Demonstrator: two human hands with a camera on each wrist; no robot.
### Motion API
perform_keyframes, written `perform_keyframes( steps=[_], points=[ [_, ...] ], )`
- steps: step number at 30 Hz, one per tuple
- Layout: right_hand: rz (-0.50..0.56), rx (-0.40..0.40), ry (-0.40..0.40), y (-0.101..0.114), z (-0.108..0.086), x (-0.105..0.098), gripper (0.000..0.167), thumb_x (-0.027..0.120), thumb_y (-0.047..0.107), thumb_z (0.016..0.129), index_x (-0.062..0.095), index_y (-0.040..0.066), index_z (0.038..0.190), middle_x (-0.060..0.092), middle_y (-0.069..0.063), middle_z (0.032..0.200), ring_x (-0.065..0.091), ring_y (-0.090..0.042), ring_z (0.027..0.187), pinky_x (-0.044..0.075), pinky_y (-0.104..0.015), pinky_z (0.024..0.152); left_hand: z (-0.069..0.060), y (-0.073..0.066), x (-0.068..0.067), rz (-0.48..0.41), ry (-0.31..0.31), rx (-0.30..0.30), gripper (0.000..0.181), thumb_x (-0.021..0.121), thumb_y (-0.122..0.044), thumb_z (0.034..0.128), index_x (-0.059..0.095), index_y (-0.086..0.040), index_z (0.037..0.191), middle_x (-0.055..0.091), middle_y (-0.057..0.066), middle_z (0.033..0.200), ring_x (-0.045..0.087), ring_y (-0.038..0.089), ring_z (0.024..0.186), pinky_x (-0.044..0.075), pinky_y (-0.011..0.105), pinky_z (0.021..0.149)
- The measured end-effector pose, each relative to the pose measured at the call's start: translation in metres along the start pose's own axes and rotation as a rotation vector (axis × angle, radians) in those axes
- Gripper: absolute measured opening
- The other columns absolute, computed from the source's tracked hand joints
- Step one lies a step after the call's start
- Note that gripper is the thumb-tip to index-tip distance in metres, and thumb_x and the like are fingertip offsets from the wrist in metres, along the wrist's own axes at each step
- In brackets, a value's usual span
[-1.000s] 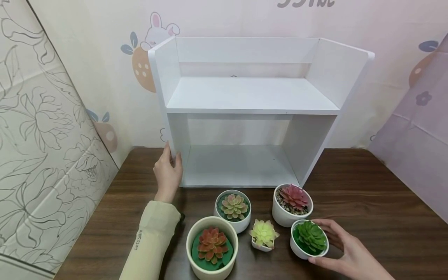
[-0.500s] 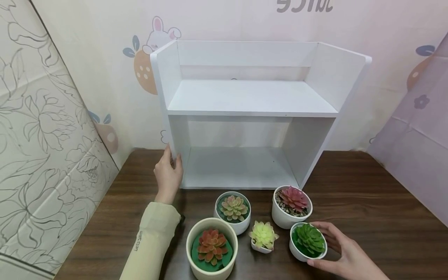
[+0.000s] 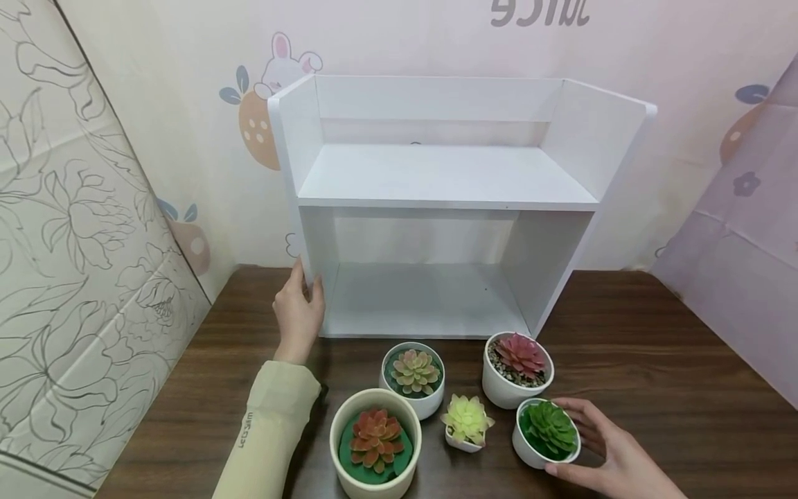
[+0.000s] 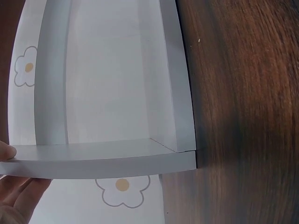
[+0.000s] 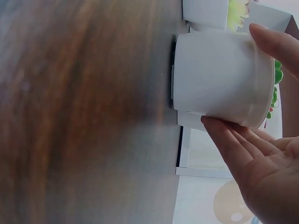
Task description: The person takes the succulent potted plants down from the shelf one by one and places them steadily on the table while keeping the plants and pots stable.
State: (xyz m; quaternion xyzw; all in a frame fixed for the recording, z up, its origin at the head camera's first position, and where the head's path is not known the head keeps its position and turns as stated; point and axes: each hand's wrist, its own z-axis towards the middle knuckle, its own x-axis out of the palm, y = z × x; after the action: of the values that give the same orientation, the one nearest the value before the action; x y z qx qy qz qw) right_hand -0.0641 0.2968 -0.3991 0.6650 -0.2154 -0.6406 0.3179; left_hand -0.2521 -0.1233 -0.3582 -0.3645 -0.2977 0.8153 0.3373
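Observation:
My left hand (image 3: 299, 310) holds the left side panel of a white two-tier shelf (image 3: 449, 173), thumb inside and fingers outside. In the left wrist view, the thumb and fingers (image 4: 29, 198) straddle the panel's edge. My right hand (image 3: 601, 443) grips a small white pot with a green succulent (image 3: 550, 430), thumb on the near side and fingers on the far side. The right wrist view shows this white pot (image 5: 219, 77) standing at the table surface; whether it is slightly raised I cannot tell. Its plant is mostly hidden there.
Near it stand a pink succulent (image 3: 520, 355) in a white pot, a small yellow-green succulent (image 3: 466, 419), a pale succulent (image 3: 414, 372) and a red succulent (image 3: 377, 438) in a large cream pot. The dark wooden table (image 3: 648, 346) meets patterned walls behind and at left.
The head view has shifted slightly, so everything sits a little lower in it. Both hands keep their holds, and the pots stay in about the same places.

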Motion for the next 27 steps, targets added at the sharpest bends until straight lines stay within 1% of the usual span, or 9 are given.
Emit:
perform_keyframes(
  steps=[3, 7, 10, 12, 15, 19, 21, 24, 27],
  points=[
    [0.007, -0.002, 0.004, 0.001, 0.001, 0.001, 0.072, 0.082, 0.026, 0.075, 0.042, 0.012, 0.133, 0.050, -0.013, 0.133, 0.049, 0.012, 0.107, 0.050, -0.015, 0.079, 0.001, 0.002, 0.000, 0.003, -0.002, 0.006, 0.046, 0.055, -0.007, 0.0949, 0.046, -0.005, 0.140, 0.059, 0.024, 0.129, 0.062, 0.041, 0.109, 0.055, 0.047, 0.082],
    [-0.007, -0.068, -0.034, 0.002, 0.001, 0.003, 0.071, 0.083, 0.026, 0.073, 0.044, 0.015, 0.132, 0.052, -0.001, 0.128, 0.050, 0.012, 0.108, 0.051, -0.016, 0.078, 0.002, 0.006, -0.001, 0.016, 0.002, 0.019, 0.046, 0.055, -0.007, 0.0946, 0.046, -0.006, 0.140, 0.059, 0.024, 0.128, 0.063, 0.041, 0.106, 0.055, 0.048, 0.080],
    [-0.017, -0.087, -0.041, 0.003, 0.003, 0.004, 0.071, 0.083, 0.026, 0.073, 0.044, 0.015, 0.132, 0.052, -0.002, 0.130, 0.050, 0.012, 0.108, 0.052, -0.016, 0.078, 0.004, 0.008, -0.001, 0.030, 0.015, 0.033, 0.045, 0.055, -0.009, 0.0950, 0.046, -0.005, 0.139, 0.060, 0.025, 0.126, 0.065, 0.041, 0.103, 0.055, 0.050, 0.079],
    [-0.028, -0.074, -0.028, 0.004, 0.005, 0.003, 0.073, 0.082, 0.029, 0.074, 0.043, 0.016, 0.134, 0.051, -0.007, 0.133, 0.048, 0.013, 0.109, 0.051, -0.015, 0.078, 0.005, 0.007, -0.001, 0.039, 0.028, 0.042, 0.045, 0.055, -0.010, 0.0954, 0.046, -0.004, 0.139, 0.061, 0.026, 0.124, 0.065, 0.041, 0.102, 0.055, 0.050, 0.079],
    [-0.091, -0.102, -0.036, 0.006, 0.007, 0.001, 0.078, 0.083, 0.033, 0.072, 0.042, 0.018, 0.137, 0.051, -0.008, 0.135, 0.048, 0.013, 0.110, 0.051, -0.016, 0.078, 0.007, 0.006, -0.002, 0.049, 0.051, 0.051, 0.045, 0.055, -0.012, 0.0958, 0.045, -0.003, 0.139, 0.061, 0.027, 0.123, 0.066, 0.040, 0.101, 0.056, 0.049, 0.079],
    [-0.178, -0.223, -0.103, 0.010, 0.006, 0.000, 0.084, 0.086, 0.033, 0.068, 0.042, 0.021, 0.139, 0.052, 0.004, 0.134, 0.047, 0.013, 0.113, 0.046, -0.010, 0.082, 0.009, 0.005, -0.007, 0.084, 0.090, 0.048, 0.045, 0.055, -0.014, 0.0959, 0.045, -0.002, 0.138, 0.062, 0.027, 0.121, 0.067, 0.040, 0.099, 0.056, 0.050, 0.077],
    [-0.192, -0.267, -0.137, 0.013, 0.006, -0.001, 0.086, 0.087, 0.031, 0.067, 0.042, 0.021, 0.140, 0.053, 0.006, 0.132, 0.046, 0.014, 0.114, 0.041, -0.005, 0.084, 0.010, 0.006, -0.011, 0.116, 0.111, 0.051, 0.045, 0.055, -0.016, 0.0958, 0.045, -0.001, 0.138, 0.063, 0.027, 0.119, 0.067, 0.040, 0.097, 0.056, 0.051, 0.075],
    [-0.202, -0.299, -0.183, 0.020, 0.006, -0.004, 0.088, 0.088, 0.030, 0.066, 0.043, 0.019, 0.140, 0.054, 0.006, 0.132, 0.045, 0.015, 0.115, 0.032, 0.001, 0.088, 0.010, 0.007, -0.018, 0.163, 0.147, 0.061, 0.047, 0.056, -0.018, 0.0955, 0.045, -0.002, 0.138, 0.064, 0.026, 0.117, 0.068, 0.040, 0.093, 0.055, 0.051, 0.071],
    [-0.219, -0.293, -0.216, 0.028, 0.006, -0.007, 0.089, 0.088, 0.031, 0.065, 0.043, 0.020, 0.141, 0.053, 0.004, 0.133, 0.041, 0.018, 0.115, 0.030, 0.002, 0.087, 0.010, 0.006, -0.024, 0.195, 0.180, 0.084, 0.048, 0.056, -0.018, 0.0953, 0.045, -0.003, 0.139, 0.066, 0.024, 0.115, 0.069, 0.036, 0.076, 0.051, 0.042, 0.057]
  ],
)
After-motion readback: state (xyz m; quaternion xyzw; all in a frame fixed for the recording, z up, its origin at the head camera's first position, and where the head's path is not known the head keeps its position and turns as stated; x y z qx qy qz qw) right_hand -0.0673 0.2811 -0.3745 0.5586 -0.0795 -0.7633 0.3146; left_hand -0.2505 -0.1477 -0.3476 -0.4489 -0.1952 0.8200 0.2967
